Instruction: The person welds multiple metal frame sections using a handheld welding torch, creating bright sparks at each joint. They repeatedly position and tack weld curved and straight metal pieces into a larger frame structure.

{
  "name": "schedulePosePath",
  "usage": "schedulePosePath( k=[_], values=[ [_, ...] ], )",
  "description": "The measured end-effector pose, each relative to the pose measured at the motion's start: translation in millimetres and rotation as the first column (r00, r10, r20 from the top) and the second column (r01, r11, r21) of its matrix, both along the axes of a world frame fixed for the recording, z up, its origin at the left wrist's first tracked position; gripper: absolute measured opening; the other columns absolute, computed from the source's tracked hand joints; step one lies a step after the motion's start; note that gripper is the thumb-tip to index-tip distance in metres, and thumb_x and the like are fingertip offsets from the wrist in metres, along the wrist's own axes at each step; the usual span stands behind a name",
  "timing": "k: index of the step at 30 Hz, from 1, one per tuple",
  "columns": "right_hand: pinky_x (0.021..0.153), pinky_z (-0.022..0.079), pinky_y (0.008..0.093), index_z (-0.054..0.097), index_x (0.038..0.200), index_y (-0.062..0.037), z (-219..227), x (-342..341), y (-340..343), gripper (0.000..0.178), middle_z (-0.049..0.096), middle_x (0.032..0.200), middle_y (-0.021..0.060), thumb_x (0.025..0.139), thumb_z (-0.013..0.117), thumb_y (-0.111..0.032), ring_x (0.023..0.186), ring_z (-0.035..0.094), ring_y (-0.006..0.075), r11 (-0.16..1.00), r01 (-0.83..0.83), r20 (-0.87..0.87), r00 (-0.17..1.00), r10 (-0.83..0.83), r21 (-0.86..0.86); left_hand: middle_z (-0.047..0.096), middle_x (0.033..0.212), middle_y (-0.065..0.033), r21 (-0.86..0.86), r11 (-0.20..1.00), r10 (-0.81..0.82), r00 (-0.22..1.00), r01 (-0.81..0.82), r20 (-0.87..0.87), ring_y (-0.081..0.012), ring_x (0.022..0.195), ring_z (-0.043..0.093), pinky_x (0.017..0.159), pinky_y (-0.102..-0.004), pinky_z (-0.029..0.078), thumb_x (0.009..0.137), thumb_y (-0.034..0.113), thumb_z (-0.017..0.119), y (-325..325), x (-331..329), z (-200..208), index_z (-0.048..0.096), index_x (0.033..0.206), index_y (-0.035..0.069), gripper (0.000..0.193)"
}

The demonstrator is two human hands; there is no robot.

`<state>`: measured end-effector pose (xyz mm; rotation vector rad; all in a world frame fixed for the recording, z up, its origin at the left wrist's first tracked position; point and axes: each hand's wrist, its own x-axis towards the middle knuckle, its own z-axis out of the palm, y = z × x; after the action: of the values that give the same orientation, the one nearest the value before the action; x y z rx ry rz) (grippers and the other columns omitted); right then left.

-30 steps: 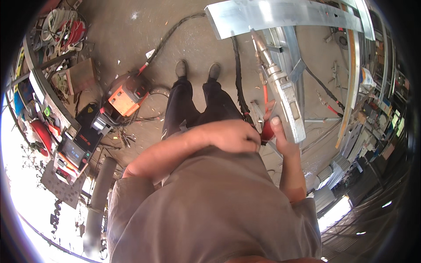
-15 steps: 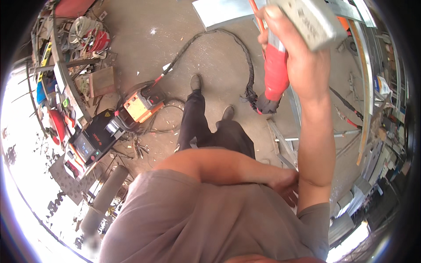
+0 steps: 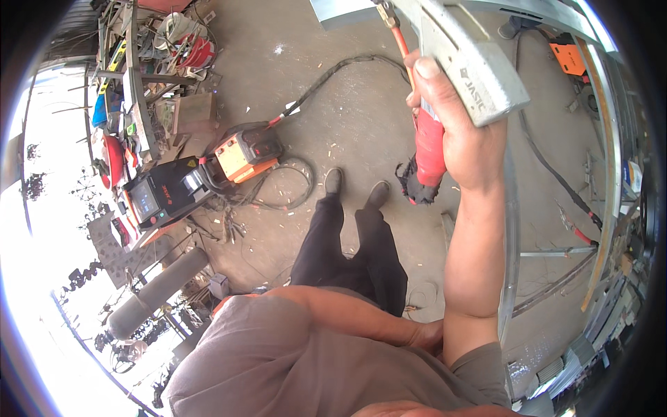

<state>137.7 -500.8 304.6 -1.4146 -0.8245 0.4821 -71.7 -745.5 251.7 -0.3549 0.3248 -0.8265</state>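
My raised right hand [image 3: 458, 115] is closed around the red-wrapped handle of a welding torch [image 3: 429, 149], with the thumb up against its pale grey housing [image 3: 479, 80]. A thin orange rod-like part [image 3: 399, 40] runs beside the handle. Frayed black wrapping covers the handle's lower end, and a dark sheathed cable [image 3: 347, 61] runs over the floor toward it. Across my body lies my left forearm, with my left hand [image 3: 428, 336] tucked against my right upper arm. Its fingers are hidden there.
To the left stands a black welding machine [image 3: 163, 198] with an orange unit [image 3: 243, 156] and coiled cable. A grey gas cylinder [image 3: 156, 295] lies slanted below it. Cluttered shelving [image 3: 139, 104] lines the left side. Long metal profiles [image 3: 604, 139] and another cable [image 3: 549, 156] are at right.
The view has shifted, with my legs and the welding machine appearing farther right. The torch has turned slightly, showing more of its grey housing. My left fingers have slipped out of sight.
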Motion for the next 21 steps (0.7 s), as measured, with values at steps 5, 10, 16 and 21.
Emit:
schedulePosePath(
  k=[5, 10, 16, 21],
  values=[
    [0.069, 0.054, 0.0319, 0.071, 0.113, 0.0030, -41, -5, -15, 0.032, 0.071, 0.093, 0.0051, 0.100, 0.067, -0.026, 0.073, 0.063, 0.0139, 1.000, 0.021, -0.069, 0.997, -0.021, 0.005, 0.061, 0.144, -0.0085, -0.175, 0.984, -0.068, 0.980, 0.035, -0.189, -0.0272, 0.129, 0.058, 0.105, -0.0467, 0.048, 0.098, 0.073, 0.045, -13, -4, -35, 0.059, 0.139, 0.010, 0.077],
    [0.072, 0.053, 0.0300, 0.065, 0.126, 0.0023, -99, -18, -38, 0.039, 0.069, 0.109, 0.0052, 0.102, 0.065, -0.028, 0.081, 0.064, 0.0125, 0.994, -0.072, -0.222, 0.973, 0.054, -0.076, 0.069, 0.091, -0.0057, -0.628, 0.777, 0.088, 0.995, -0.042, 0.043, -0.0139, 0.073, 0.062, 0.066, -0.0303, 0.052, 0.103, 0.052, 0.053, 35, -31, -94, 0.068, 0.099, 0.011, 0.044],
    [0.080, 0.054, 0.0315, 0.056, 0.137, 0.0029, -195, -55, -41, 0.049, 0.069, 0.110, 0.0082, 0.099, 0.071, -0.023, 0.090, 0.066, 0.0143, 0.998, 0.010, -0.242, 0.970, -0.027, -0.070, 0.062, 0.089, -0.0027, 0.991, -0.055, 0.582, 0.803, -0.120, 0.129, -0.0121, 0.075, 0.058, 0.065, -0.0276, 0.048, 0.102, 0.021, 0.059, 229, -29, -156, 0.059, 0.108, 0.007, 0.015],
    [0.084, 0.058, 0.0330, 0.047, 0.147, 0.0059, -245, -74, -7, 0.064, 0.070, 0.110, 0.0111, 0.094, 0.077, -0.016, 0.092, 0.070, 0.0164, 0.997, -0.022, -0.177, 0.984, 0.036, 0.076, 0.053, 0.137, -0.0092, 0.928, -0.043, 0.525, 0.782, -0.370, 0.336, -0.0200, 0.114, 0.054, 0.099, -0.0355, 0.046, 0.110, 0.057, 0.042, 294, 8, -185, 0.021, 0.165, 0.006, 0.077]
  ],
)
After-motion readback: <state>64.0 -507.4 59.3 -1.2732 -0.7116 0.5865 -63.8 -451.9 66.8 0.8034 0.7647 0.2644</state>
